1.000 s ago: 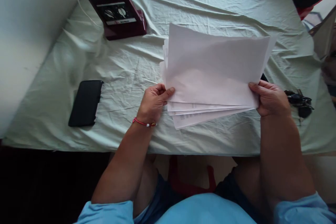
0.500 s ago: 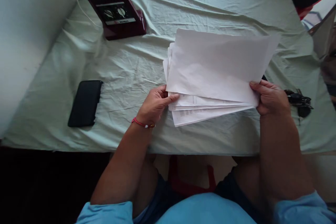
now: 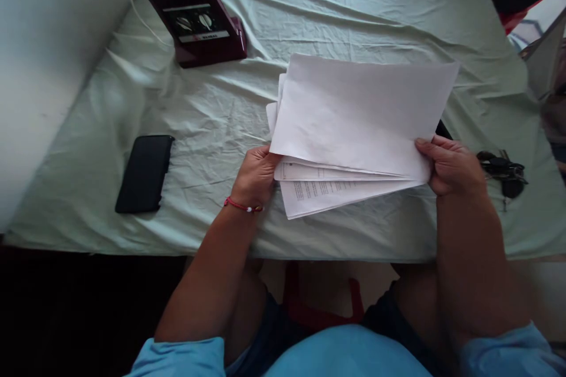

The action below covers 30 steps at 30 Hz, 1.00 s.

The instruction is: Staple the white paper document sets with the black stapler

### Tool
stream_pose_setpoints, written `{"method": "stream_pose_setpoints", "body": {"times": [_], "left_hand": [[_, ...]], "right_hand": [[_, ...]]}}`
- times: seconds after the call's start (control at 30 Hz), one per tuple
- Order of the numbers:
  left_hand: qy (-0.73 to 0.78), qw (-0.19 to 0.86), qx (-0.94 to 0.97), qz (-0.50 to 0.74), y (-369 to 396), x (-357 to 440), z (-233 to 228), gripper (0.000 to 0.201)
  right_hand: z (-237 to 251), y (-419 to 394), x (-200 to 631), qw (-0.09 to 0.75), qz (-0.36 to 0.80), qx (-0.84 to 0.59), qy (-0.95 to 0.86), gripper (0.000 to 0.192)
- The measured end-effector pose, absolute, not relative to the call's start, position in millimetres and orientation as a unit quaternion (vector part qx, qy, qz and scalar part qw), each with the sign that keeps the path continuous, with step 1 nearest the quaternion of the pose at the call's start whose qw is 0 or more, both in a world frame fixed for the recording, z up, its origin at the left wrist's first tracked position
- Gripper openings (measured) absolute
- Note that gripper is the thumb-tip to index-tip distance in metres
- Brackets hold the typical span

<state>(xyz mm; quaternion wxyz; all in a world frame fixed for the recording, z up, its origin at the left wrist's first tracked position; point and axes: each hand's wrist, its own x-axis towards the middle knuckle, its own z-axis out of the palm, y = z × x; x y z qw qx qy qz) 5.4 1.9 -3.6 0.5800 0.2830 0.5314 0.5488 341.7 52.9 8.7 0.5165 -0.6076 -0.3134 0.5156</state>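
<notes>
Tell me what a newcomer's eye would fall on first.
Probably the fanned white papers just right of centre, held by the left hand and right hand near their lower corners. Next, perhaps, the fan at upper left, then the keys on the cloth at right.

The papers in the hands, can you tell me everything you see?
The papers are thin white sheets, loosely fanned, edges uneven. The top sheet looks blank and slightly curved; lower sheets show print too small to read. The left hand, partly covered, holds their left side; the right hand pinches the right, thumb on top. They're over the pale green cloth; whether they touch it, I can't tell.
</notes>
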Motion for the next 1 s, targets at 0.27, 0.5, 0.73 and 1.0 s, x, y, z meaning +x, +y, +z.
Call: {"method": "stream_pose_setpoints", "body": {"times": [0.27,0.5,0.73,1.0], "left_hand": [[0.48,0.625,0.309,0.533,1,1,2,0.042],[0.534,0.569,0.328,0.533,4,-1,-4,0.047],[0.543,0.532,0.325,0.562,5,2,-9,0.062],[0.517,0.582,0.341,0.527,3,1,-2,0.04]], "right_hand": [[8,56,345,0.542,0.493,-0.609,-0.304,0.031],[10,54,341,0.545,0.494,-0.602,-0.311,0.032],[12,52,341,0.54,0.498,-0.602,-0.314,0.029],[10,56,345,0.559,0.481,-0.602,-0.306,0.028]]}}
